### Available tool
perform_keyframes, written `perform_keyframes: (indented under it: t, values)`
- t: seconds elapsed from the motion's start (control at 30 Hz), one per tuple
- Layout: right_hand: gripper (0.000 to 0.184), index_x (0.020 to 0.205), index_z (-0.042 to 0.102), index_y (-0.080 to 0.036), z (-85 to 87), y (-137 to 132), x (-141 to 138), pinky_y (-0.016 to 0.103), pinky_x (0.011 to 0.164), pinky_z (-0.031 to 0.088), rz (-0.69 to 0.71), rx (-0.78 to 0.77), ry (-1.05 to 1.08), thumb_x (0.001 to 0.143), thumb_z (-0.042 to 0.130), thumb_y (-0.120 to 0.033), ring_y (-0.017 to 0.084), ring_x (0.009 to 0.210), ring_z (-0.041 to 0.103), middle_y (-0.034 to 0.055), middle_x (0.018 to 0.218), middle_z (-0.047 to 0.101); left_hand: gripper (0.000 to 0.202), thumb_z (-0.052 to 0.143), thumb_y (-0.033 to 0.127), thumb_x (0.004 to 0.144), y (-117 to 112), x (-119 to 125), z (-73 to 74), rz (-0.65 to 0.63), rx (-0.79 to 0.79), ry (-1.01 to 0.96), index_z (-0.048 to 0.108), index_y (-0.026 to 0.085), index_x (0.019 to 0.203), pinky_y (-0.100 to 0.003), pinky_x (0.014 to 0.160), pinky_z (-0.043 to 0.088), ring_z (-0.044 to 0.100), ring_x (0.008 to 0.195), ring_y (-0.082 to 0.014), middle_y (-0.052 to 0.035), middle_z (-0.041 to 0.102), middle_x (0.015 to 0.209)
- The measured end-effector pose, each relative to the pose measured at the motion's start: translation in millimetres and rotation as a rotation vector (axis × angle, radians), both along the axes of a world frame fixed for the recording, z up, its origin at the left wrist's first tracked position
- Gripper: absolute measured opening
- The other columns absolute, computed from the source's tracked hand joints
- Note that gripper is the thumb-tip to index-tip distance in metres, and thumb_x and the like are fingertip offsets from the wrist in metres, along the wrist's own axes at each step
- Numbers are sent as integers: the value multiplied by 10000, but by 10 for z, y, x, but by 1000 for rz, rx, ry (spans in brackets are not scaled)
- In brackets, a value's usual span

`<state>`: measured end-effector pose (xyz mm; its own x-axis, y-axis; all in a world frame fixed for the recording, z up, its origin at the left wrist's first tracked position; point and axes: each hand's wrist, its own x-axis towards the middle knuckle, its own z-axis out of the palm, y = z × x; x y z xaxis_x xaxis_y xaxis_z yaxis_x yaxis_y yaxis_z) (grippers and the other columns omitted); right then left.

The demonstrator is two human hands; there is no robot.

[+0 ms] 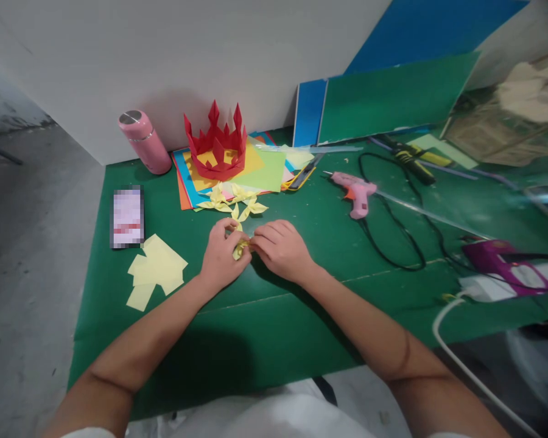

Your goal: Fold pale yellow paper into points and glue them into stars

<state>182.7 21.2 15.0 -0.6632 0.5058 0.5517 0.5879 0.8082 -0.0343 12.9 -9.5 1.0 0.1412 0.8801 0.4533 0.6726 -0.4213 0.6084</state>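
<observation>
My left hand (221, 254) and my right hand (281, 248) meet at the middle of the green table (274, 322). Both pinch one small folded piece of yellow paper (240, 248) held between their fingertips, just above the tabletop. Several finished yellow folded pieces (237, 204) lie right behind the hands. A loose pile of yellow paper squares (158, 271) lies to the left of my left hand.
A red paper crown (217, 149) sits on a stack of coloured sheets (265, 167). A pink bottle (145, 141) and a phone (127, 216) are at the left. A pink glue gun (356, 193) with black cord, a purple tool (502, 258) and green and blue boards (393, 97) fill the right.
</observation>
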Motion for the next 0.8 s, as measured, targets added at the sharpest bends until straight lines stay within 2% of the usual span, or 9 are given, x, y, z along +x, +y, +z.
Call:
perform_keyframes:
  t: [0.13, 0.5, 0.8]
  values:
    - [206, 766, 632, -183, 1, 5, -1, 324, 767, 367, 10, -35, -10, 907, 484, -208, 178, 792, 500, 46, 820, 653, 138, 601, 112, 715, 20, -12, -6, 6, 13, 52, 569, 174, 833, -412, 885, 445, 511, 982, -226, -91, 479, 1086]
    - [216, 743, 620, -185, -12, 28, 18, 325, 754, 366, 23, -45, 2, 906, 481, -211, 171, 791, 487, 46, 815, 650, 77, 562, 129, 767, 4, -27, 17, -39, 77, 192, 580, 191, 809, -403, 865, 432, 491, 1025, -245, -100, 501, 1100]
    - [195, 778, 633, -187, -42, 55, 41, 320, 747, 369, 79, -46, -10, 904, 487, -214, 163, 781, 499, 44, 814, 644, 56, 576, 162, 756, 3, -21, 10, -16, 34, 217, 599, 187, 801, -388, 827, 412, 494, 970, -244, -97, 526, 1072]
